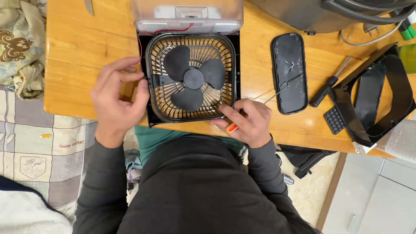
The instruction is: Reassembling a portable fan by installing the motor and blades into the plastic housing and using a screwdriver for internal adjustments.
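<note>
Fan unit [193, 78]: at the wooden table's [78, 47] near edge.
Left hand [117, 102]: half-curled, bracing the fan's left side.
Right hand [247, 121]: closed around a thin screwdriver [277, 91]; keep its fingers pressing the grille corner steadily.

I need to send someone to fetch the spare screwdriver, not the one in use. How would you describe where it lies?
Start at the wooden table and go right of the black fan, past the long oval black cover. The black-handled screwdriver lies slanted between that cover and the black frame. The right hand holds the other screwdriver, which has a red-orange handle.
</note>
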